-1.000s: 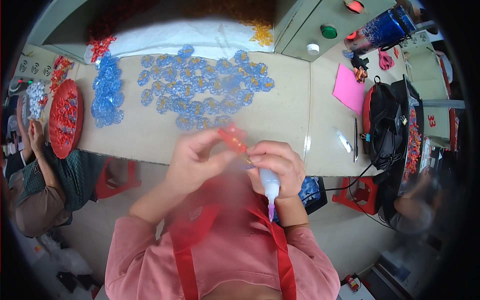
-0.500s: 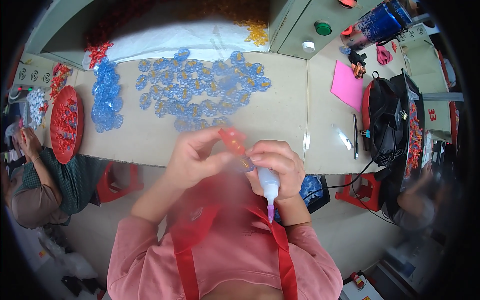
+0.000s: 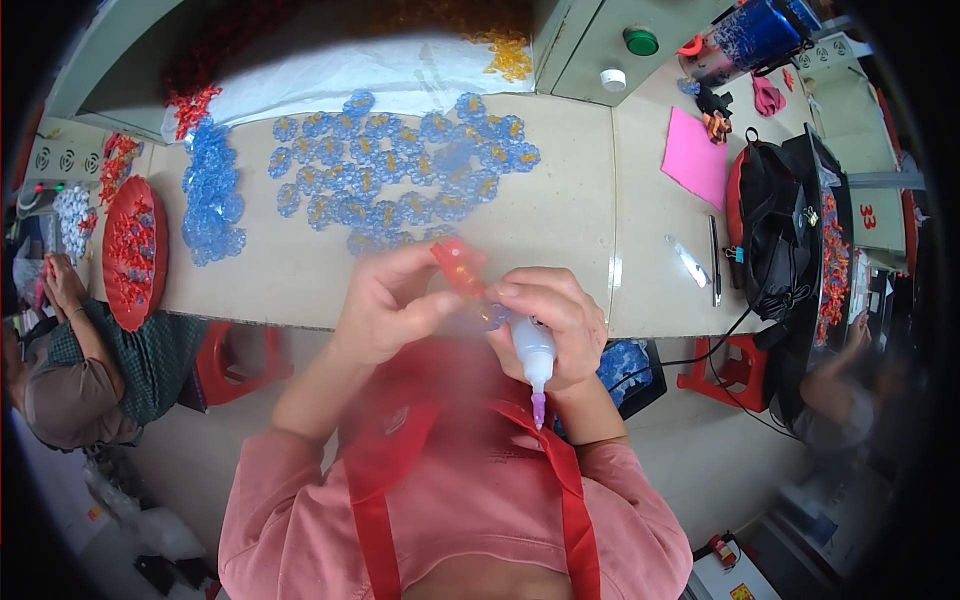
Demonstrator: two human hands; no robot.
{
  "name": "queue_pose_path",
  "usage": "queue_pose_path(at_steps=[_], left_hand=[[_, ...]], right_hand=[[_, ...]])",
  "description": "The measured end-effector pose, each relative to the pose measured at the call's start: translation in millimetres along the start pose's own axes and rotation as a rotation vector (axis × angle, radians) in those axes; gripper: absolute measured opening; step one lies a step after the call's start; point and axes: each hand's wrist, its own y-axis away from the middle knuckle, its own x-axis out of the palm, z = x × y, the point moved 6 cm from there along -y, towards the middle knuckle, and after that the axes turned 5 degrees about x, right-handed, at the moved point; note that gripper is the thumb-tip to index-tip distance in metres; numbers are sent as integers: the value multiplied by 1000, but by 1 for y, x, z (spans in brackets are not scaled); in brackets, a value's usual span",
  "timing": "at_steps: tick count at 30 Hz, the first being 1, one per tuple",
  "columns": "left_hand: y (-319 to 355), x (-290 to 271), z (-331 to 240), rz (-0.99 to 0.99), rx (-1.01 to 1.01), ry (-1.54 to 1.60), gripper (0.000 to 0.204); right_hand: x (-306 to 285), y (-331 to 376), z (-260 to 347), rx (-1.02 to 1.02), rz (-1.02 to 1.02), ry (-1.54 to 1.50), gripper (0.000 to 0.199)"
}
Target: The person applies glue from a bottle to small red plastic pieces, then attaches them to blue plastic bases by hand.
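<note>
My left hand [image 3: 392,305] pinches a small red plastic piece [image 3: 458,268] close to my chest. My right hand [image 3: 558,322] touches the same piece with its fingertips and also grips a small white glue bottle [image 3: 534,358] with a purple tip pointing down. A blue see-through bit shows between the two hands. Beyond my hands, many blue see-through flower pieces [image 3: 400,180] with yellow centres lie spread on the beige table [image 3: 560,215].
A pile of blue pieces [image 3: 212,195] and a red tray [image 3: 132,250] with red bits sit at the left, where another person's arm [image 3: 75,330] rests. A pink sheet [image 3: 697,155], a pen [image 3: 714,260] and a black bag [image 3: 775,235] lie at the right. Red stools stand below.
Both hands stay together near my chest with the red piece and the bottle; they have shifted only slightly.
</note>
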Motion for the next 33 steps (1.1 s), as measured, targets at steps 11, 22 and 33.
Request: queue_pose_path(at_steps=[11, 22, 33], left_hand=[[-9, 6, -8, 56, 27, -119, 20], [-5, -2, 1, 44, -72, -9, 27], [1, -3, 6, 51, -150, 4, 30]], right_hand=[[-3, 3, 2, 4, -69, 41, 30], [0, -1, 3, 39, 40, 94, 33], [1, 1, -1, 0, 27, 42, 27]])
